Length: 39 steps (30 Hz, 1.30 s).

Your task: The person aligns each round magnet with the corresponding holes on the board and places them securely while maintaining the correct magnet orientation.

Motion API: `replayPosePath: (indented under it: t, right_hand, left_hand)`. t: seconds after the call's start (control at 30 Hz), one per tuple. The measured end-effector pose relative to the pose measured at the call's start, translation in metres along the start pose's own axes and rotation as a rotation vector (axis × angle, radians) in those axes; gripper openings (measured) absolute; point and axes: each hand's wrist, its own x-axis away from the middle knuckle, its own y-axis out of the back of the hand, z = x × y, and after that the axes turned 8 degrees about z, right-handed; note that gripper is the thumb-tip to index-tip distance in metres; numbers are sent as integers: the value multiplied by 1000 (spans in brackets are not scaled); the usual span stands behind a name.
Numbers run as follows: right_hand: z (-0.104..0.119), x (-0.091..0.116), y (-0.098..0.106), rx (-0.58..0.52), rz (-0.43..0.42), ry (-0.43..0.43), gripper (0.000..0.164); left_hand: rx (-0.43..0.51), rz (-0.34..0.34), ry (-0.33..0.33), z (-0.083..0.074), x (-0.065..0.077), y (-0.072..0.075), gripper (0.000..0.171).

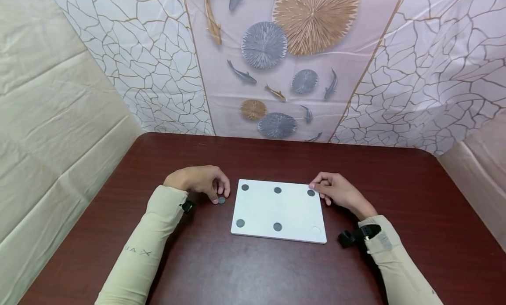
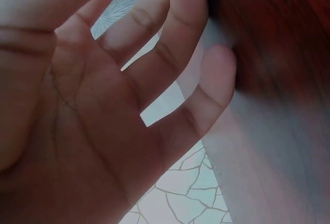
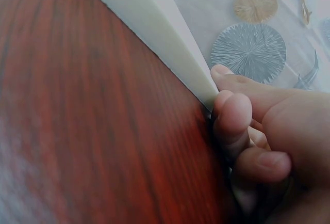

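Observation:
A white rectangular board (image 1: 261,206) lies flat on the table, with several dark grey discs (image 1: 278,190) along its far and near sides. A pale round mark (image 1: 316,230) shows near its front right corner. My right hand (image 1: 334,190) grips the board's far right corner, the thumb near the disc there. In the right wrist view, the fingers (image 3: 234,115) touch the board's thick edge (image 3: 170,48). Left of the board, my left hand (image 1: 203,182) has its thumb and a fingertip beside a loose grey disc (image 1: 222,200); whether they pinch it is unclear. The left wrist view hides that disc.
The dark reddish-brown wooden table (image 1: 237,270) runs back to a patterned cloth (image 1: 276,89) hanging behind it. Plain beige cloth (image 1: 47,120) hangs on the left. A black strap with a small device (image 1: 356,237) is on the right wrist.

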Motion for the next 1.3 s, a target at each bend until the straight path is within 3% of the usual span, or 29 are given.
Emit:
replayPosePath:
  t: [0.37, 0.7, 0.9, 1.3]
  right_hand:
    - [-1, 1, 0, 12, 0, -10, 21]
    - [-1, 1, 0, 12, -4, 0, 20]
    - [0, 2, 1, 12, 0, 5, 20]
    - [0, 4, 1, -10, 11, 47, 23]
  left_hand:
    - [-21, 18, 7, -4, 0, -5, 28]
    - [-148, -32, 80, -11, -2, -8, 23]
    - [-177, -67, 112, -18, -1, -7, 19]
    - [-238, -124, 275, -28, 2, -15, 19]
